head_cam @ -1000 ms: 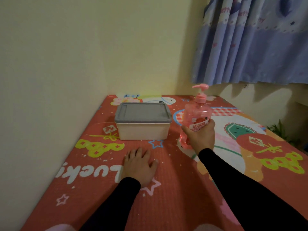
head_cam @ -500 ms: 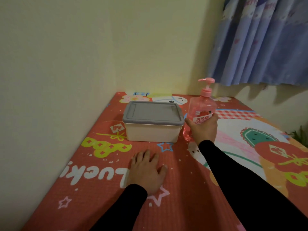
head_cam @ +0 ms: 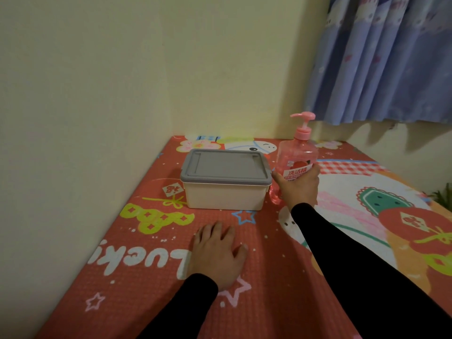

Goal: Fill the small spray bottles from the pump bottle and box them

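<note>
The right hand (head_cam: 297, 185) gripped the pink pump bottle (head_cam: 296, 157) upright, just right of the lidded box (head_cam: 226, 179). The left hand (head_cam: 216, 253) lay flat, fingers spread, on the mat (head_cam: 146, 302) nearer.

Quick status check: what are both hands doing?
Right hand grips pump bottle. Left hand flat on mat. Box lidded; no spray bottles visible.

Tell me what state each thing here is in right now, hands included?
Pump bottle: upright, held, pink liquid inside.
Right hand: wrapped round the pump bottle's lower half.
Left hand: flat on the mat, fingers spread, holding nothing.
Box: grey lid on, closed, beside the bottle.
Mat: spread flat.
Curtain: hanging drawn.
</note>
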A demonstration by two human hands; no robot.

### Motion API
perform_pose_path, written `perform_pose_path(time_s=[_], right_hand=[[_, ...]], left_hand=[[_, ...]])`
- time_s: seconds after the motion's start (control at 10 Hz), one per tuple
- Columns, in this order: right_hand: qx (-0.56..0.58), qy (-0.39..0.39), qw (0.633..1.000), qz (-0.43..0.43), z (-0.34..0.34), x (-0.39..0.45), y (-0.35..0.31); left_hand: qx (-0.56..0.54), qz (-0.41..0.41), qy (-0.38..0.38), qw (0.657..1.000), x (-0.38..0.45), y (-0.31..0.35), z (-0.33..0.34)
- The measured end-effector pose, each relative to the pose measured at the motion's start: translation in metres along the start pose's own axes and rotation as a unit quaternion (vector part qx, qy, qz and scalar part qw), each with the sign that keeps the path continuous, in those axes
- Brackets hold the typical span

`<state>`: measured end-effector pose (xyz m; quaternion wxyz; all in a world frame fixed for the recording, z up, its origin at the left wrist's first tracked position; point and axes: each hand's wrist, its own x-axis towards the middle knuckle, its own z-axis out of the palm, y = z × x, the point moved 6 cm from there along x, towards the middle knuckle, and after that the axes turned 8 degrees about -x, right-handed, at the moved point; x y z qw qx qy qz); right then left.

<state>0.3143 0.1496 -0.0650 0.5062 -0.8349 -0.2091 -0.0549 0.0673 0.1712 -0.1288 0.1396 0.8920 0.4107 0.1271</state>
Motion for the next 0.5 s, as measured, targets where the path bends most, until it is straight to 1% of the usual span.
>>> perform_pose_path(time_s=[0.3, 0.5], right_hand=[[0.027, -0.017, 0.999, -0.008, -0.011, -0.004, -0.004], [-0.001, -0.030, 0.999, -0.022, -0.032, -0.011, -0.011]], left_hand=[[-0.008, 0.001, 0.001, 1.000, 0.002, -0.001, 0.002], [-0.012, 0.003, 0.006, 1.000, 0.000, 0.002, 0.001]])
